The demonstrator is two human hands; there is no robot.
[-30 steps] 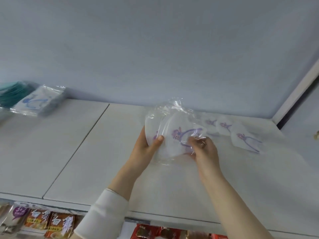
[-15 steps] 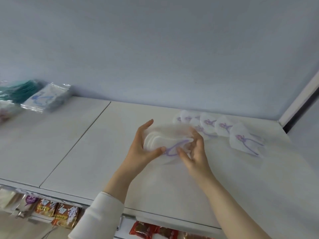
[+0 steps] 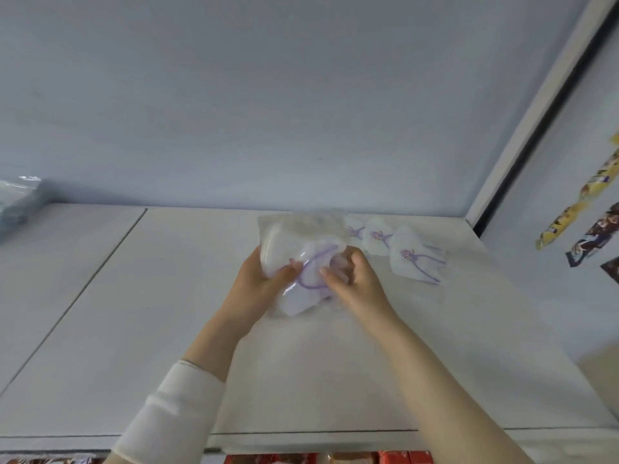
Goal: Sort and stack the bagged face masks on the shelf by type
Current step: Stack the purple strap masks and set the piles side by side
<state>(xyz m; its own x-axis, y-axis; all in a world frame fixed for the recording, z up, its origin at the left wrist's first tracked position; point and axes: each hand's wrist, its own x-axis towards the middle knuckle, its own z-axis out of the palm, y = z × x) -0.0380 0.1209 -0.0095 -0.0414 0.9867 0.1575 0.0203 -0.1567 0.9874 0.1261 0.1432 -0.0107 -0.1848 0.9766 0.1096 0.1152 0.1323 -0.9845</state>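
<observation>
Lighting soft, even, cool-white; source not visible. Faint shadow along the back wall at upper left of the shelf (image 3: 134, 329). Mild glare on the clear bag (image 3: 301, 236) at centre. Overall frame slightly soft; bag and far-left edge blurred. Wide-angle distortion bends the upright post (image 3: 536, 105) at upper right.

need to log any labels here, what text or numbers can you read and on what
No text can be read.
Bagged masks in both hands: purple cartoon print only, no words.
Masks lying on the shelf: same print, no words.
Hanging snack wrappers at right: lettering too blurred.
Red packs below the shelf: too cropped and blurred.
</observation>
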